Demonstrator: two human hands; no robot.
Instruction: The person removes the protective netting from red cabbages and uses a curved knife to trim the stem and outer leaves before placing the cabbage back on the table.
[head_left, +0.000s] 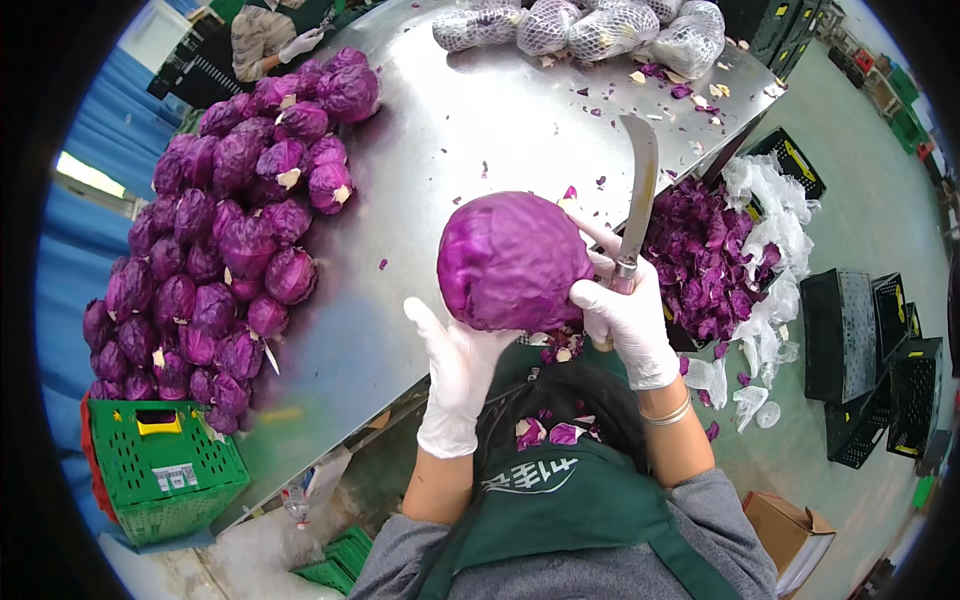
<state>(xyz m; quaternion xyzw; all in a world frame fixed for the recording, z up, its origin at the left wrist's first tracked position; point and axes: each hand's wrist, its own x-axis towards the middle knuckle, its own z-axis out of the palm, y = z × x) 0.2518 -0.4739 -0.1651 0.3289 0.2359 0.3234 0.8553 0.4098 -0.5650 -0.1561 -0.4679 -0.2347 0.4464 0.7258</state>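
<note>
A head of red cabbage (514, 262) is held up in front of my body, above the near edge of the metal table. My left hand (469, 367), in a white glove, supports it from below on the left, thumb spread and fingers partly hidden under it. In my gloved right hand (630, 319) is a knife (642, 187) with a curved blade, gripped by its handle, the blade pointing away from me. Fingers of that hand also touch the cabbage's right side. Cut leaf pieces (551, 433) lie on my dark green apron (555, 517).
Many red cabbages (244, 244) are piled on the metal table (405, 172) at left, beside a green crate (169, 469). Net-wrapped heads (615, 31) lie at the far edge. Loose leaves (701, 259) fill a container at right, near black crates (840, 334). Another person's gloved hand (300, 46) shows upper left.
</note>
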